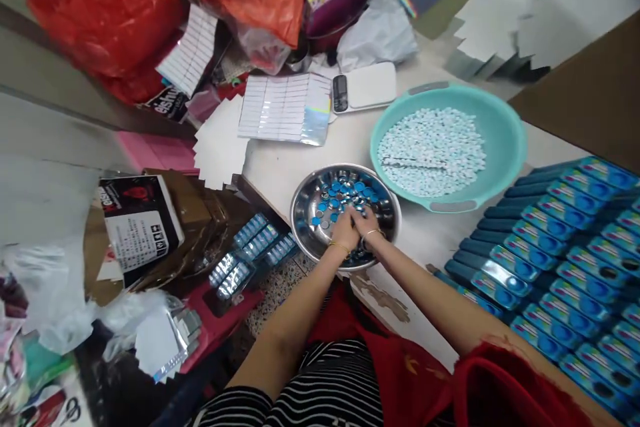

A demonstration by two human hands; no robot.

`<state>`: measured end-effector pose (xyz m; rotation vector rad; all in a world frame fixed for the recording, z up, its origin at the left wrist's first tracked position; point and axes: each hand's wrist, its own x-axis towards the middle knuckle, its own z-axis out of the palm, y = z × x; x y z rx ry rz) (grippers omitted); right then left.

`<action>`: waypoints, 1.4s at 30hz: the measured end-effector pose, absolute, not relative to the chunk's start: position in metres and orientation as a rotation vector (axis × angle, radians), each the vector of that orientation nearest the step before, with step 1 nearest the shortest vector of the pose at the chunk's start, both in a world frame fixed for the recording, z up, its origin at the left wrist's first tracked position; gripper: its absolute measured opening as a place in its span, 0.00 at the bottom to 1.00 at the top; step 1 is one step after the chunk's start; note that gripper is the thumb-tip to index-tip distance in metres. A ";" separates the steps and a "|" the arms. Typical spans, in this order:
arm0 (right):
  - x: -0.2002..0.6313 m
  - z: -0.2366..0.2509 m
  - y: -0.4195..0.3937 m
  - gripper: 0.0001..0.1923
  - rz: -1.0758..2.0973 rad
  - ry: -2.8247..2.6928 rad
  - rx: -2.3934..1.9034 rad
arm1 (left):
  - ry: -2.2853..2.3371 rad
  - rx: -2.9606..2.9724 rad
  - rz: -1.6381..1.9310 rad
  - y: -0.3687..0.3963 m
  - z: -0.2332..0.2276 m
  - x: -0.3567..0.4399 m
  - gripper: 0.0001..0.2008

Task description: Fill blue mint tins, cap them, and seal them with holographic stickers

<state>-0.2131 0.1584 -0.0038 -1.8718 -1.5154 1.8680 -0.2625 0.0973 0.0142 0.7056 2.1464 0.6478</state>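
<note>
My left hand (345, 229) and my right hand (367, 223) are together inside a shiny metal bowl (306, 240), over its near side. Their fingers are curled in and meet at the tips; whatever they hold is hidden. Small round discs (334, 203), some blue and some silver, lie loose in the bowl around and beyond my fingers. To the right, touching or nearly touching the bowl, stands a turquoise plastic basin (505, 140) with many small white and pale blue pieces (435, 147) in it.
A white digital scale (371, 85) and lined sheets (285, 107) lie behind the bowl. Stacked blue packages (555, 240) fill the right side. Cardboard boxes (187, 227) and small blue packs (255, 237) sit at the left. Red plastic bags (105, 7) are piled at the back left.
</note>
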 end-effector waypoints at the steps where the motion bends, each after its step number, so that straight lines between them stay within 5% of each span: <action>1: -0.213 -0.005 0.159 0.26 1.937 -1.261 -1.890 | 2.114 0.760 0.691 0.099 0.019 -0.264 0.23; 15: -0.206 0.027 0.168 0.11 2.348 -0.480 -1.641 | 2.299 0.822 0.882 0.059 0.030 -0.303 0.23; 24: -0.179 0.058 0.140 0.13 2.532 -0.356 -1.182 | 2.177 1.109 1.273 0.073 0.082 -0.209 0.28; 34: 0.086 0.115 0.143 0.19 2.650 -0.326 -0.935 | 1.708 1.164 1.363 0.086 0.141 -0.024 0.27; 42: 0.266 0.156 0.118 0.25 2.991 -0.386 -0.768 | 0.970 0.593 0.717 0.088 0.146 0.093 0.27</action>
